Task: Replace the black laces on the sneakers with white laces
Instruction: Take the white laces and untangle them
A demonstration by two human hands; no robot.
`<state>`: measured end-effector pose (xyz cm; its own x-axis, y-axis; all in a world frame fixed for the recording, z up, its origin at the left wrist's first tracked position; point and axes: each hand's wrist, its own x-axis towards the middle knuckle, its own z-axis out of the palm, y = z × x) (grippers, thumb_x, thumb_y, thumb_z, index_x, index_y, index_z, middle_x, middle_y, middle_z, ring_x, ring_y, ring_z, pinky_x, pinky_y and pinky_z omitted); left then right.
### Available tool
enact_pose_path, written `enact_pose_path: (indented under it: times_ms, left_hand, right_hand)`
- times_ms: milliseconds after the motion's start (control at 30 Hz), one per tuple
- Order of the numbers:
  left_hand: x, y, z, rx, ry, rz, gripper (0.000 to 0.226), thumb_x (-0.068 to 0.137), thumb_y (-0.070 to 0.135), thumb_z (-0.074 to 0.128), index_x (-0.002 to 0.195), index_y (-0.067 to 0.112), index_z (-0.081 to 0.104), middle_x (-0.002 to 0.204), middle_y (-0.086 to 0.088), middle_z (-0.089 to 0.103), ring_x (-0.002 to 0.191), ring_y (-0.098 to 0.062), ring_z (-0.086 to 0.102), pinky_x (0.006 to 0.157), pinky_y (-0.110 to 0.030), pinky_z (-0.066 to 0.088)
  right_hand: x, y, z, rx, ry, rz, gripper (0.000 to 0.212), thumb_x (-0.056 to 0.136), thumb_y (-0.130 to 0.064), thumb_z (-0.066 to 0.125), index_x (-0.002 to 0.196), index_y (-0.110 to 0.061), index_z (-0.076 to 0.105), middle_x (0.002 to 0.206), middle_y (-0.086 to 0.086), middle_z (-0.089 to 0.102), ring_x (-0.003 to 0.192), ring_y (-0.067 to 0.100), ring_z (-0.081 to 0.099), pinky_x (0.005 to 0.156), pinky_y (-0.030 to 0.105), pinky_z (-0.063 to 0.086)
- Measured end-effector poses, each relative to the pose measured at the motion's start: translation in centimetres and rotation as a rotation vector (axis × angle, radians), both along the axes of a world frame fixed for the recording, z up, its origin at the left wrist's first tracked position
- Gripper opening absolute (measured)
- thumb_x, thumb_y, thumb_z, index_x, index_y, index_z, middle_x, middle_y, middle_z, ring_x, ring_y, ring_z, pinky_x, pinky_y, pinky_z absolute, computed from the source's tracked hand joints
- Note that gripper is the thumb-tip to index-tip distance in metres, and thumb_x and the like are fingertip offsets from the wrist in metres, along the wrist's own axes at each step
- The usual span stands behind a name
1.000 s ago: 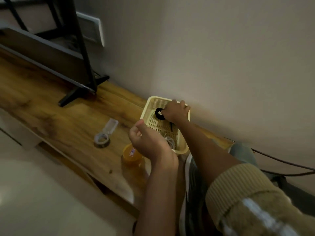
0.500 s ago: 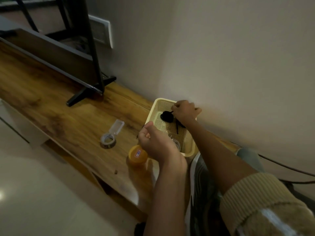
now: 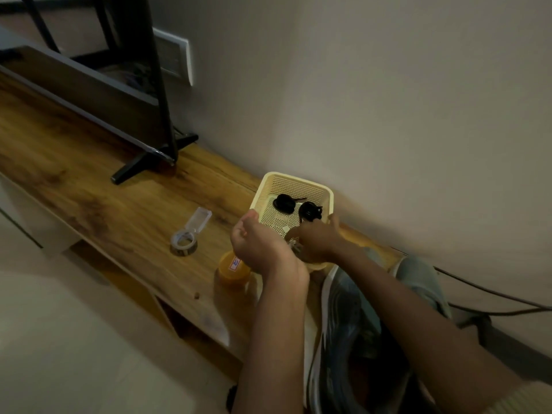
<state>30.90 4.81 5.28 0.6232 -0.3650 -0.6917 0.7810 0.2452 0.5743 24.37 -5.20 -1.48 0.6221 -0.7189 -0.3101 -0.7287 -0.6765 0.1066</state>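
Nearest you, a grey-blue sneaker [image 3: 343,321] with a white sole lies on the tabletop [image 3: 98,201] between your forearms, toe toward the basket. A paler grey shape right of your right arm may be its pair; too dim to tell.

Your left hand [image 3: 263,248] hovers at the basket's near left corner, back to the camera, fingers curled. Its grip is hidden; you cannot tell if it holds anything.

Your right hand [image 3: 319,240] reaches into the near end of the yellow basket [image 3: 270,186], fingers bent down over something pale. Whether that grip has closed on it is unclear.

An orange jar [image 3: 231,268] stands just left of your left wrist.

In the basket's far half lie two coiled black laces [image 3: 283,202], side by side, apart from both hands.

Further left sits a tape roll [image 3: 183,242], a clear plastic piece [image 3: 200,218] touching it. Beyond stands a black stand foot [image 3: 140,165], near the wall.
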Motion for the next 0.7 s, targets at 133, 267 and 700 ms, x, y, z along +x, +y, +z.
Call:
enact_pose_path:
  times_ms: [133,267,700]
  left_hand:
    - [0.0,-0.1,-0.2,-0.001,-0.014,-0.007,0.016,0.095,0.009,0.048,0.104,0.007,0.060,0.105,-0.007,0.059,0.083,-0.011,0.055,0.065,-0.020,0.043]
    - [0.0,-0.1,-0.3,-0.010,-0.026,-0.022,0.021,0.094,0.009,0.049,0.111,0.006,0.061,0.105,-0.007,0.061,0.073,-0.007,0.053,0.056,-0.016,0.041]
    - [-4.2,-0.2,0.8,-0.276,-0.442,-0.939,0.020,0.098,0.025,0.044,0.098,0.019,0.063,0.094,0.001,0.069,0.085,-0.014,0.064,0.075,-0.028,0.046]
  right_hand:
    - [0.3,0.6,-0.8,-0.068,-0.099,-0.013,0.024,0.094,-0.028,0.049,0.115,-0.025,0.061,0.116,-0.001,0.064,0.117,0.023,0.049,0.109,0.048,0.012]
    - [0.3,0.6,-0.6,-0.080,-0.236,-0.078,0.021,0.090,-0.018,0.049,0.103,-0.020,0.065,0.104,0.000,0.066,0.107,0.022,0.055,0.102,0.041,0.019]
    - [-12.2,7.7,12.0,0.168,-1.217,-0.493,0.024,0.075,0.013,0.062,0.070,-0.010,0.068,0.043,-0.007,0.057,0.039,0.000,0.050,0.045,0.014,0.043]
